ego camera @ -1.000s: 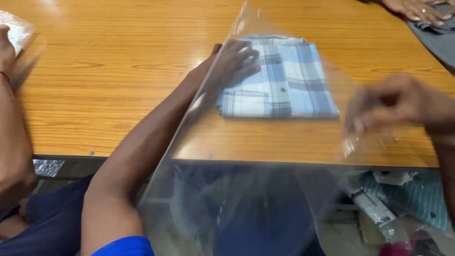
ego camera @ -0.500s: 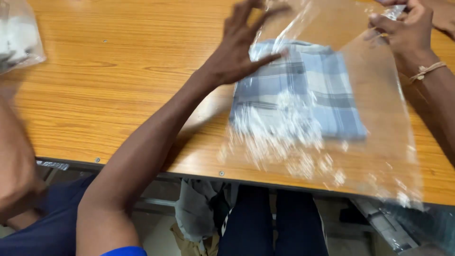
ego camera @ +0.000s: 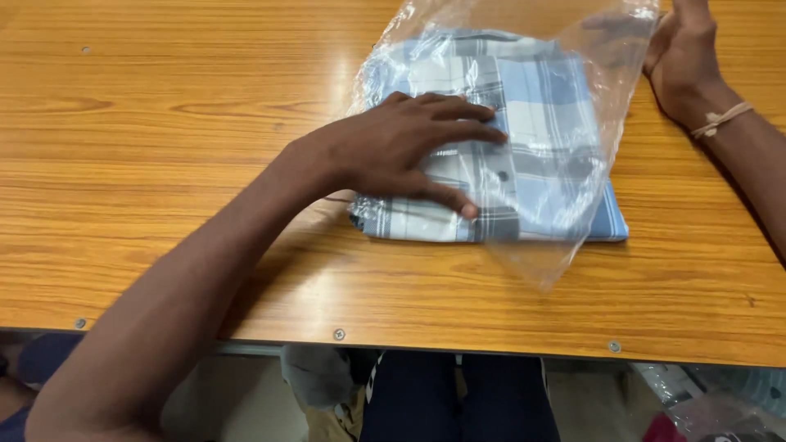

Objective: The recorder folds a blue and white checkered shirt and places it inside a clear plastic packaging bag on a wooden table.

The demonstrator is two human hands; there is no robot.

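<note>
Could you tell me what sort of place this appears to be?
Probably a garment packing workstation: a folded checked shirt lies on a wooden table under a clear plastic bag, with more plastic-wrapped goods below the table.

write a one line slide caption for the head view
Left hand presses a folded blue plaid shirt under a clear plastic bag; right hand at the bag's edge.

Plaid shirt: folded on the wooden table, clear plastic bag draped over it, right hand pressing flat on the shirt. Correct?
Not quite. The head view shows the left hand pressing flat on the folded plaid shirt, not the right. The right hand is at the far edge of the clear plastic bag. The rest holds: the shirt lies on the wooden table.
</note>
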